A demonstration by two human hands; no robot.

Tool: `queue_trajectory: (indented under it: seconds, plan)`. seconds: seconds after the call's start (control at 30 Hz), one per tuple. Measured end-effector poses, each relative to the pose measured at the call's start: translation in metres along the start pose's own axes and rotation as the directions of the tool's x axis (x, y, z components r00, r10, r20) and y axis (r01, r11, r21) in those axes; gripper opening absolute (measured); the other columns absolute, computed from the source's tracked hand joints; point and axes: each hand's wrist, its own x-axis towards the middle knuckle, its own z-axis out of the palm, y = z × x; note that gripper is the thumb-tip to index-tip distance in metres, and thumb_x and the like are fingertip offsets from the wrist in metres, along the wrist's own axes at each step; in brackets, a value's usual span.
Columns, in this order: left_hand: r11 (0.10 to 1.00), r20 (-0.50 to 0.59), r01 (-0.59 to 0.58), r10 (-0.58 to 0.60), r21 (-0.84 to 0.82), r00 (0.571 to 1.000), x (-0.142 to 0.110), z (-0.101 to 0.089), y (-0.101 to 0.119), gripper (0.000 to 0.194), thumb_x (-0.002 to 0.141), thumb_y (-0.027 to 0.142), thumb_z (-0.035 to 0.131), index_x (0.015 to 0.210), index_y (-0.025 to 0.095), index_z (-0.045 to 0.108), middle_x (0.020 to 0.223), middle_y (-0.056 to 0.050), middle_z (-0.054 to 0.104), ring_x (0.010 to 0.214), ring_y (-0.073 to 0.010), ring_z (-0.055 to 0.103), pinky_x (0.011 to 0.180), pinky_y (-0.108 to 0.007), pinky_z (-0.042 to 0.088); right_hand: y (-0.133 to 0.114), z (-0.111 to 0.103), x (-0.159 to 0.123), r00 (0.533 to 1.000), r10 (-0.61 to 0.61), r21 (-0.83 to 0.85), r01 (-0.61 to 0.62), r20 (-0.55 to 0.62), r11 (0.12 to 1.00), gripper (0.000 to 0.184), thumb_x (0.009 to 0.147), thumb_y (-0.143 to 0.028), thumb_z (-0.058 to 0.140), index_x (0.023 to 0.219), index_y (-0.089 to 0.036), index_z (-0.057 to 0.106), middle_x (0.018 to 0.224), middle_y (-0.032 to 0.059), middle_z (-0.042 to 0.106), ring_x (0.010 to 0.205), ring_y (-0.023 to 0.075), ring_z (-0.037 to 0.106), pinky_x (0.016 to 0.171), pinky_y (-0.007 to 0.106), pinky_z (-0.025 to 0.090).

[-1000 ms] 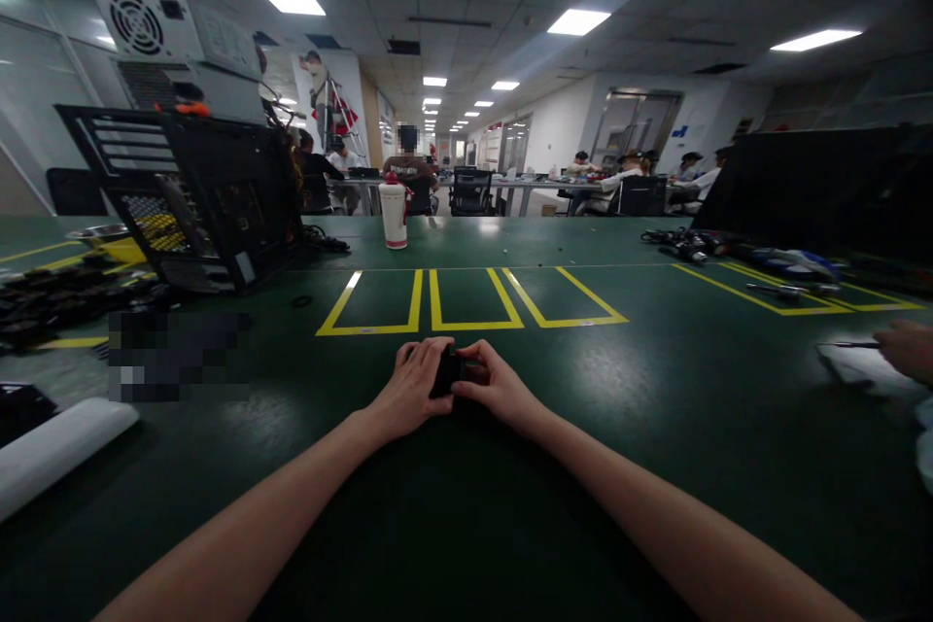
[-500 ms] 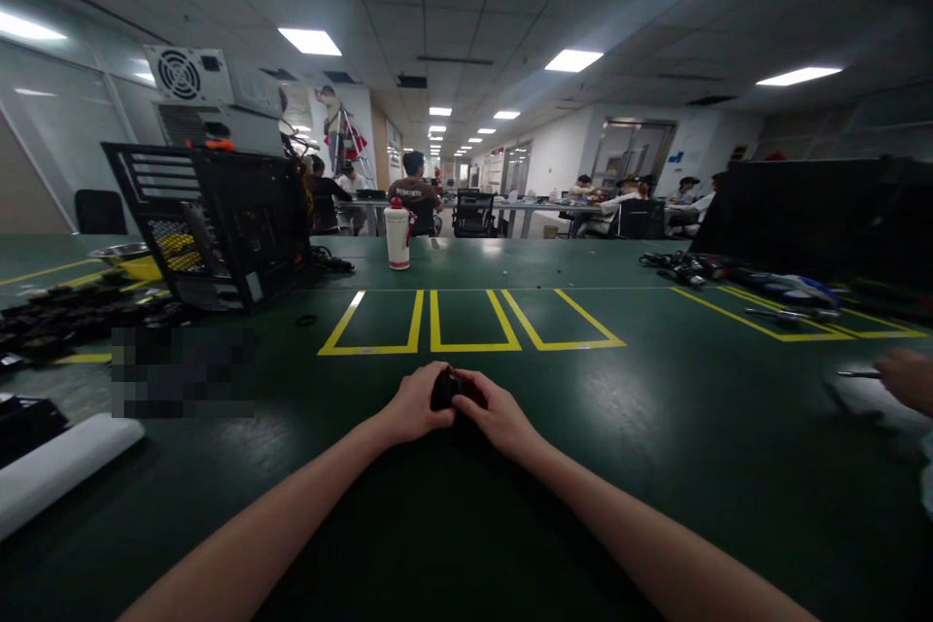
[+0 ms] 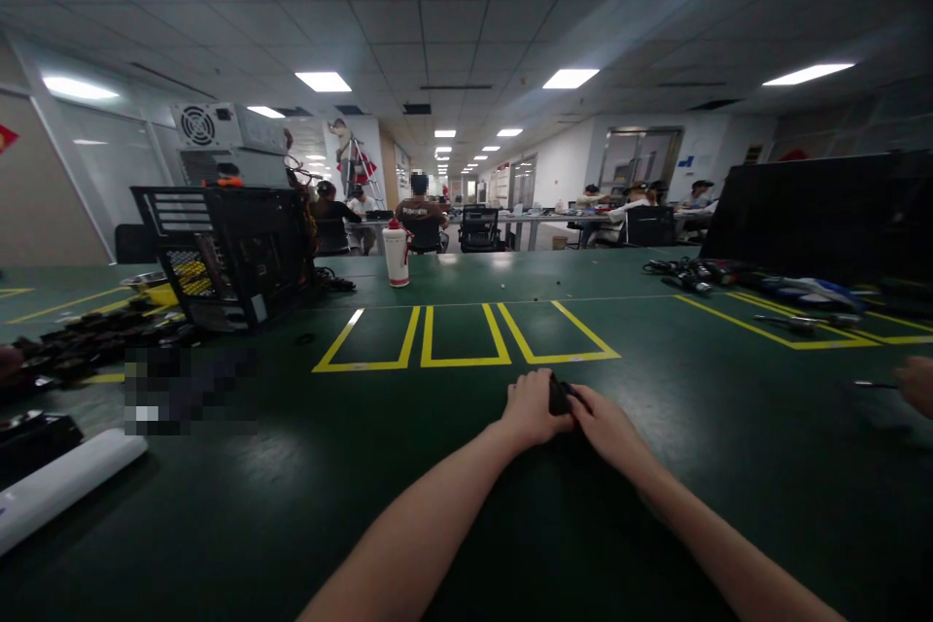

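Observation:
Both hands meet around a small black object [image 3: 560, 397] above the green table, right of centre. My left hand [image 3: 534, 408] wraps its left side, fingers over the far side and thumb on the near side. My right hand [image 3: 602, 423] closes on its right side with the fingers pinched in. Most of the object is covered by the fingers, so its exact kind cannot be made out. Just beyond the hands, yellow tape rectangles [image 3: 466, 362] mark the green tabletop [image 3: 306, 525].
At left stand an open black computer case [image 3: 219, 253] with power supplies [image 3: 225, 128] on top, dark parts [image 3: 94, 340] and a white roll [image 3: 69, 486]. A white cup [image 3: 397, 258] stands beyond the tape. Cables [image 3: 685, 274] and a dark monitor [image 3: 816, 214] are at right, near another person's hand [image 3: 916, 384].
Both hands have moved to the right together, still holding the black object. The view has tilted up slightly. At far right, the other person's hand has shifted toward the frame edge.

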Motion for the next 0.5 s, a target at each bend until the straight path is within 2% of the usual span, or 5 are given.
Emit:
queue_trajectory:
  seconds: [0.07, 0.2, 0.37, 0.43, 0.5]
  plan:
    - [1.000, 0.004, -0.009, 0.009, -0.003, 1.000, 0.012, 0.011, 0.012, 0.061, 0.066, 0.044, 0.058, 0.116, 0.016, 0.036, 0.111, -0.012, 0.049, 0.101, -0.0287, 0.047, 0.085, -0.042, 0.037, 0.002, -0.013, 0.001, 0.999, 0.048, -0.129, -0.048, -0.007, 0.990, 0.030, 0.079, -0.018, 0.032, 0.098, -0.013, 0.055, 0.097, 0.0129, 0.062, 0.092, 0.0221, 0.058, 0.078, 0.033, 0.042]
    - [0.998, 0.014, -0.063, 0.064, -0.031, 0.998, 0.016, 0.020, 0.021, 0.068, 0.062, 0.044, 0.061, 0.120, 0.019, 0.034, 0.113, -0.010, 0.049, 0.101, -0.0280, 0.048, 0.086, -0.042, 0.037, -0.008, -0.031, -0.006, 0.992, 0.081, -0.275, -0.051, 0.097, 0.960, 0.027, 0.075, -0.011, 0.032, 0.089, -0.012, 0.056, 0.089, 0.0145, 0.064, 0.083, 0.0224, 0.061, 0.070, 0.030, 0.042]
    - [0.968, 0.038, -0.177, 0.186, -0.180, 0.982, -0.015, 0.010, 0.021, 0.071, 0.058, 0.046, 0.066, 0.119, 0.023, 0.039, 0.115, -0.006, 0.050, 0.103, -0.0262, 0.048, 0.088, -0.040, 0.037, -0.018, -0.028, -0.047, 0.989, 0.084, -0.326, -0.041, 0.121, 0.945, 0.021, 0.074, -0.016, 0.036, 0.081, -0.016, 0.056, 0.082, 0.0120, 0.065, 0.067, 0.0212, 0.062, 0.059, 0.031, 0.042]
    - [0.951, 0.082, -0.205, 0.229, -0.232, 0.970, -0.033, 0.004, 0.027, 0.073, 0.056, 0.046, 0.068, 0.120, 0.024, 0.039, 0.113, -0.005, 0.051, 0.100, -0.0253, 0.050, 0.088, -0.040, 0.038, -0.012, -0.023, -0.071, 0.997, 0.053, -0.311, -0.031, 0.063, 0.950, 0.023, 0.073, -0.018, 0.038, 0.086, -0.019, 0.057, 0.081, 0.0113, 0.065, 0.063, 0.0214, 0.063, 0.059, 0.033, 0.043]
    - [0.942, 0.122, -0.237, 0.270, -0.237, 0.955, -0.052, 0.001, 0.036, 0.073, 0.055, 0.043, 0.070, 0.119, 0.026, 0.040, 0.110, -0.004, 0.053, 0.097, -0.0250, 0.051, 0.087, -0.039, 0.038, 0.004, -0.019, -0.096, 0.997, -0.037, -0.275, 0.018, -0.065, 0.961, 0.020, 0.070, -0.024, 0.045, 0.084, -0.023, 0.059, 0.080, 0.0103, 0.066, 0.065, 0.0234, 0.063, 0.060, 0.035, 0.045]
